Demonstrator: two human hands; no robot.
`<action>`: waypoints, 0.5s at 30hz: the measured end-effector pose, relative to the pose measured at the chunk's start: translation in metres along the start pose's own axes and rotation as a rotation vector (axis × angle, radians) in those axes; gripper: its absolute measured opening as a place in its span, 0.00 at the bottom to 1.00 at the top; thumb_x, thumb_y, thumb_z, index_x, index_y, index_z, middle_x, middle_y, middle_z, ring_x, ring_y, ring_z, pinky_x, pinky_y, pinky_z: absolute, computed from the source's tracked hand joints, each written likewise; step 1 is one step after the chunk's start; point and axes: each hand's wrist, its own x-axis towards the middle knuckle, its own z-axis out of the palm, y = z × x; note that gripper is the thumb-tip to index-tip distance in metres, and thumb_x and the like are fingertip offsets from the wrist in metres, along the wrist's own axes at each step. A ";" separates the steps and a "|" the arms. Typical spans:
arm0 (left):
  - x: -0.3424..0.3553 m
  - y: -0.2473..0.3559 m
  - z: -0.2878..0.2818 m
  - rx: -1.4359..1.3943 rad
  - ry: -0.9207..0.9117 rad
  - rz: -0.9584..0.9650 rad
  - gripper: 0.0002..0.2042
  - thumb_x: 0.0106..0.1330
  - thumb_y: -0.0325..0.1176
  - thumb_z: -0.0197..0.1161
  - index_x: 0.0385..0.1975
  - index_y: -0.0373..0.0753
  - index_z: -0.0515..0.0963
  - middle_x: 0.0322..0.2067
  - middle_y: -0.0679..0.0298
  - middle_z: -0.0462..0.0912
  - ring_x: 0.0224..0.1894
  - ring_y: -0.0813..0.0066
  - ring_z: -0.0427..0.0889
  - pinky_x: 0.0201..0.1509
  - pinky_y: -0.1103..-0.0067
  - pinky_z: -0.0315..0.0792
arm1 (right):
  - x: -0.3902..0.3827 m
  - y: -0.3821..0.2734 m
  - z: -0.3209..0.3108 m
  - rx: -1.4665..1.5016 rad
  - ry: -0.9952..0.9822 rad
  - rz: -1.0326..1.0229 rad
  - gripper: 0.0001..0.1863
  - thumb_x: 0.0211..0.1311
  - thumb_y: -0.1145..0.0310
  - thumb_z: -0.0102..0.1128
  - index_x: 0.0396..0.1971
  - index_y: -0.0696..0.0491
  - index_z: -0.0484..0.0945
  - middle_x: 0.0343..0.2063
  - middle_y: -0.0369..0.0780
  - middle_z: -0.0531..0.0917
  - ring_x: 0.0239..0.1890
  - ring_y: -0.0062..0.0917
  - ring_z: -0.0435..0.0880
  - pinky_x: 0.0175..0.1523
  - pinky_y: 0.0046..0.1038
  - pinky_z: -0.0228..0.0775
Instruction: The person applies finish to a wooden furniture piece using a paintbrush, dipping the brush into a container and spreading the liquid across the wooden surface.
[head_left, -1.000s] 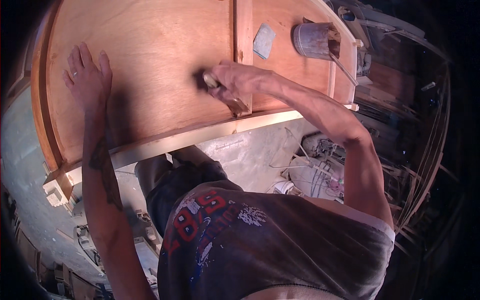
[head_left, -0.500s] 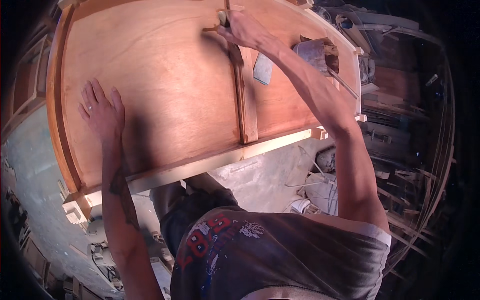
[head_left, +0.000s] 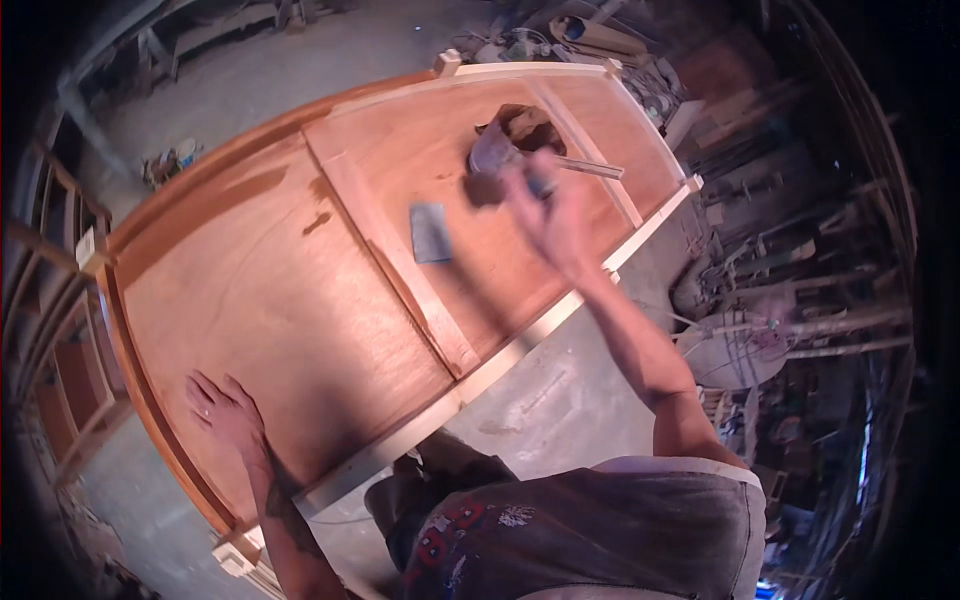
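Observation:
My left hand (head_left: 228,412) lies flat with its fingers spread on the reddish-brown wooden panel (head_left: 250,330), near its left edge. Blurred by motion, my right hand (head_left: 548,215) is up beside a greyish pot (head_left: 490,155) whose inside is stained dark brown. The fingers of that hand curl around a small dark thing that I cannot make out. A flat stick (head_left: 598,168) juts out to the right of the pot. On the panel left of my right hand rests a grey-blue rectangular piece (head_left: 431,232). Dark wet-looking brown patches (head_left: 240,200) mark the panel's far left part.
Pale wooden rails with corner blocks (head_left: 236,556) frame the panel, and a crossbar (head_left: 395,265) divides it. Wooden frames (head_left: 85,380) stand at the left. Clutter and timber pieces (head_left: 760,250) fill the right side, beyond a grey floor (head_left: 560,400).
My right hand has left the panel's far crossbar and moved right to the pot. My view has shifted, showing more of the far side. My left hand stays flat on the panel.

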 end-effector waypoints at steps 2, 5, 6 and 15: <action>-0.003 0.014 -0.003 0.016 0.015 0.026 0.30 0.75 0.47 0.41 0.71 0.35 0.56 0.71 0.51 0.57 0.73 0.52 0.55 0.74 0.58 0.47 | 0.021 0.036 -0.027 -0.010 0.218 0.036 0.06 0.61 0.69 0.60 0.29 0.57 0.79 0.20 0.37 0.80 0.22 0.23 0.77 0.30 0.24 0.70; -0.017 0.056 -0.015 0.058 -0.102 0.065 0.30 0.75 0.47 0.40 0.71 0.33 0.54 0.71 0.50 0.56 0.73 0.52 0.54 0.74 0.58 0.46 | 0.047 0.112 -0.046 0.007 0.162 0.321 0.09 0.58 0.67 0.62 0.30 0.58 0.80 0.20 0.36 0.81 0.22 0.21 0.77 0.30 0.22 0.70; -0.024 0.069 -0.016 0.073 -0.143 0.072 0.31 0.75 0.47 0.40 0.71 0.33 0.54 0.71 0.50 0.56 0.73 0.53 0.54 0.75 0.58 0.45 | 0.057 0.137 -0.052 0.017 0.138 0.411 0.10 0.57 0.66 0.63 0.30 0.58 0.80 0.21 0.36 0.81 0.22 0.21 0.77 0.30 0.21 0.69; -0.031 0.092 -0.035 -0.068 -0.124 0.117 0.31 0.73 0.46 0.42 0.70 0.32 0.56 0.71 0.50 0.57 0.74 0.54 0.53 0.75 0.58 0.43 | 0.075 0.236 0.013 -0.253 -0.155 0.430 0.08 0.52 0.67 0.65 0.28 0.57 0.84 0.22 0.39 0.83 0.25 0.25 0.81 0.34 0.24 0.75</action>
